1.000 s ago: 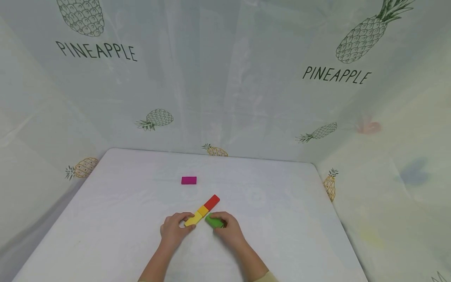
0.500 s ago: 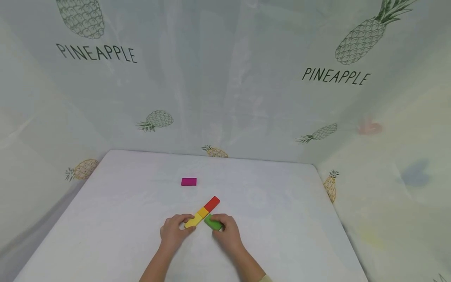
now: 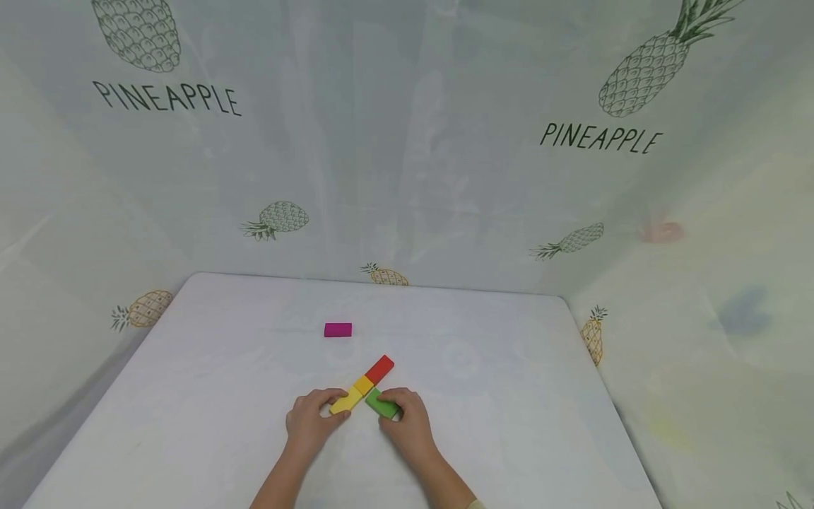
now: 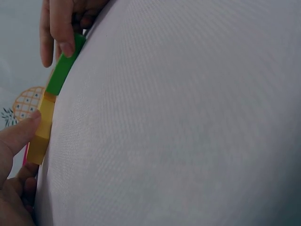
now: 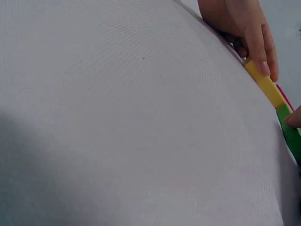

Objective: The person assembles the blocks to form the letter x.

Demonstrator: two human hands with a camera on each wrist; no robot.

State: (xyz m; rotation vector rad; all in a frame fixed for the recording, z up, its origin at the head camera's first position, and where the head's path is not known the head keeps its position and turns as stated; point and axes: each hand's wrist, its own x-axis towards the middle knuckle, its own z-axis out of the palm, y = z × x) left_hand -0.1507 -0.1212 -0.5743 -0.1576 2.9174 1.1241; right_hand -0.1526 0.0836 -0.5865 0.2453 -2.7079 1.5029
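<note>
A slanting row lies on the white table: a red block [image 3: 380, 370] at the far end, a small orange block [image 3: 363, 385] in the middle, and a yellow block [image 3: 345, 401] nearest the person. My left hand [image 3: 309, 423] pinches the yellow block between thumb and fingers. A green block [image 3: 381, 404] is pinched by my right hand [image 3: 408, 425], its upper left end right at the orange block, at an angle to the row. In the left wrist view, the green block [image 4: 66, 68] and the yellow block [image 4: 43, 125] appear end to end.
A magenta block [image 3: 338, 330] lies flat farther back on the white table [image 3: 496, 382], behind the row. Pale curtains [image 3: 394, 141] with pineapple prints stand along the table's back and sides.
My right hand has moved slightly left, bringing the green block up close to the orange block. The left hand keeps its grip on the yellow block; the whole head view shifts a little.
</note>
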